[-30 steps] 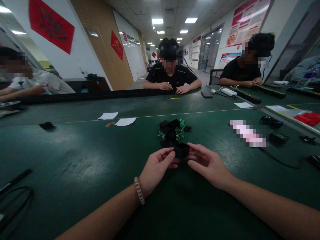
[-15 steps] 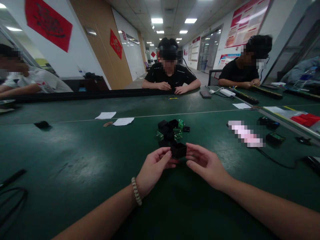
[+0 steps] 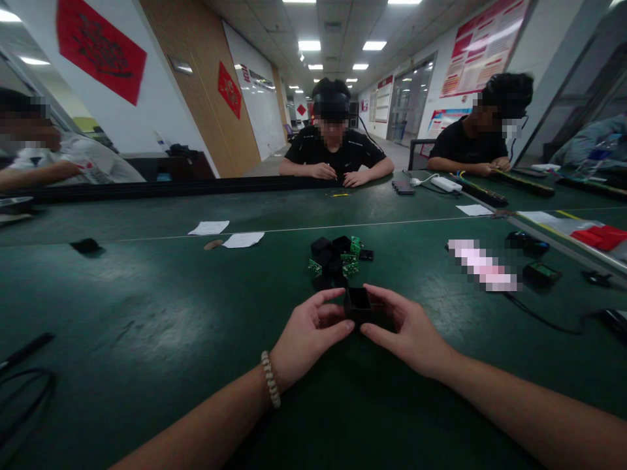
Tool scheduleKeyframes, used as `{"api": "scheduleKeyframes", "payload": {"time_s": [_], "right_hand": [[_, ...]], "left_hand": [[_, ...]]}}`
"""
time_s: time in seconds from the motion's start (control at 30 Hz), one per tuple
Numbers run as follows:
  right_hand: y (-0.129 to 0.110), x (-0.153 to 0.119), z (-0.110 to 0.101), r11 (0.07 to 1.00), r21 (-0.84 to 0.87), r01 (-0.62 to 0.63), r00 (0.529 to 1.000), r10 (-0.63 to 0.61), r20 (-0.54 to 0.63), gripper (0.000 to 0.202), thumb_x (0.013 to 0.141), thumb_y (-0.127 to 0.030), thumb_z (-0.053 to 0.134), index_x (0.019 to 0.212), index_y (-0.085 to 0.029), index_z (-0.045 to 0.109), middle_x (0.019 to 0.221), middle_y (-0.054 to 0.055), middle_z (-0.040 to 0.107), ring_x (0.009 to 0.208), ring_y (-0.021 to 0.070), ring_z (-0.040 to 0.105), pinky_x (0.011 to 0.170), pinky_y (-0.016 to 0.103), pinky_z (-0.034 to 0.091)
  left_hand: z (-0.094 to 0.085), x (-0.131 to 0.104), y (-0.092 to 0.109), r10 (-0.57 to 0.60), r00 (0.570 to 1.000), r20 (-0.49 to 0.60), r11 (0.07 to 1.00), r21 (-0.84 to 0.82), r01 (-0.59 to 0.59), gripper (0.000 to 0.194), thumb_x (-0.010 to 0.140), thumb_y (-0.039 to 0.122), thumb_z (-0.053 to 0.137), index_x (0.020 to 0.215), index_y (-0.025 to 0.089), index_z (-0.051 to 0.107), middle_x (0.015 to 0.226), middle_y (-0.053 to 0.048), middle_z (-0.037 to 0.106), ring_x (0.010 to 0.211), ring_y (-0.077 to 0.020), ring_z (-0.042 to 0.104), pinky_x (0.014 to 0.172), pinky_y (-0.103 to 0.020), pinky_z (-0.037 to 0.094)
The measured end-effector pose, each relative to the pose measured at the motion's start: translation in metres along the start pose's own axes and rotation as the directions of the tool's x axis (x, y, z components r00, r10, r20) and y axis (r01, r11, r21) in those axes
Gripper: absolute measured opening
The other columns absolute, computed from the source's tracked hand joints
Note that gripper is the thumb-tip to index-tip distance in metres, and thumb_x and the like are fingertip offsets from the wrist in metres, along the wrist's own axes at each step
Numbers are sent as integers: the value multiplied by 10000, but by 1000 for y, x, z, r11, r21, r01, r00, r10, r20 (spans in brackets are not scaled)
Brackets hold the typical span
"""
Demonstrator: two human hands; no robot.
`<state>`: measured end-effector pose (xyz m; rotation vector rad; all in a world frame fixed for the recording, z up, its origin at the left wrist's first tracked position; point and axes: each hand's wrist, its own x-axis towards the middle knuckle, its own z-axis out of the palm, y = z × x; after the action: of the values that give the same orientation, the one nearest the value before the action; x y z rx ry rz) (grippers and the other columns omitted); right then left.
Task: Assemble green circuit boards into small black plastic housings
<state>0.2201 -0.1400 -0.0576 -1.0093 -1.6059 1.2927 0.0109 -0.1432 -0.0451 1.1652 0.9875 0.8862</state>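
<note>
A small black open-topped box (image 3: 359, 305) is held between my two hands above the green tabletop, its hollow side facing up and towards me. My left hand (image 3: 313, 326), with a beaded bracelet at the wrist, has its fingers and thumb at the box's left side. From the right, my right hand (image 3: 409, 326) curls round the box, index fingertip at the far rim and thumb near the front. Just beyond lies a pile of black boxes (image 3: 321, 247) with several green circuit boards (image 3: 350, 264) among them. A small black part (image 3: 366, 255) sits at the pile's right.
White papers (image 3: 243, 239) lie left of the pile. To the right are a blurred-out pink item (image 3: 482, 264) with a cable and a black-and-green device (image 3: 541, 273). A black cable (image 3: 29, 375) lies at the left edge. Other people sit across the table.
The box has moved slightly right and turned, its opening now tipped more towards me. My left thumb has shifted to its near side, and my right fingers have come in against it.
</note>
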Motion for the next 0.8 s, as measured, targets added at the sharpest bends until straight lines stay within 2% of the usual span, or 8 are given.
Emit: {"api": "scheduleKeyframes", "payload": {"time_s": [0.1,0.2,0.4,0.5,0.6,0.7,0.8], "right_hand": [[-1,1,0,999,42,-19,1000,19,4,641,780,-215,748,1372,-224,504,1307,87,644,1200,233,620,1060,434,488],[0,3,0,990,132,-40,999,44,-23,621,819,-244,702,1393,-226,466,1266,93,672,1162,230,650,1030,433,513],[3,5,0,984,171,-51,996,64,-69,638,820,-276,692,1400,-199,437,1227,118,693,1127,233,672,1021,438,522],[1,4,0,986,160,-48,996,59,-63,621,821,-244,693,1391,-217,448,1233,107,689,1123,226,674,1027,444,520],[-1,2,0,989,141,-31,999,33,-14,595,802,-201,721,1353,-228,497,1236,88,684,1138,218,664,1037,434,515],[-3,1,1,991,135,-10,1000,8,22,590,763,-172,762,1308,-226,544,1203,75,696,1151,224,655,1038,435,517],[-4,1,1,989,151,-1,1000,-2,19,605,741,-150,776,1298,-231,552,1186,70,703,1141,230,661,1033,449,523]], "left_hand": [[0,-2,0,20,1000,9,1000,17,-21,522,805,252,741,1281,150,553,1047,-119,749,959,-249,706,858,-399,530],[0,-3,-1,70,997,-20,996,-59,-71,413,888,378,632,1214,125,608,1031,-144,747,952,-275,713,821,-401,536],[-1,-2,-1,90,996,-20,990,-104,-92,420,931,433,552,1191,112,625,1039,-162,746,966,-284,714,833,-405,535],[-1,-2,-1,76,997,-19,993,-85,-77,406,922,411,576,1199,117,621,1045,-155,742,966,-276,712,839,-412,539],[-1,-1,-1,41,999,-29,999,-9,-41,430,853,321,692,1232,140,603,1083,-138,736,971,-256,705,862,-415,537],[0,0,1,29,999,15,999,22,-30,509,771,213,775,1245,171,594,1122,-116,730,1035,-245,689,947,-432,512],[-1,1,1,45,998,54,998,29,-47,501,747,175,788,1216,183,609,1137,-108,729,1056,-242,686,994,-457,489]]}}
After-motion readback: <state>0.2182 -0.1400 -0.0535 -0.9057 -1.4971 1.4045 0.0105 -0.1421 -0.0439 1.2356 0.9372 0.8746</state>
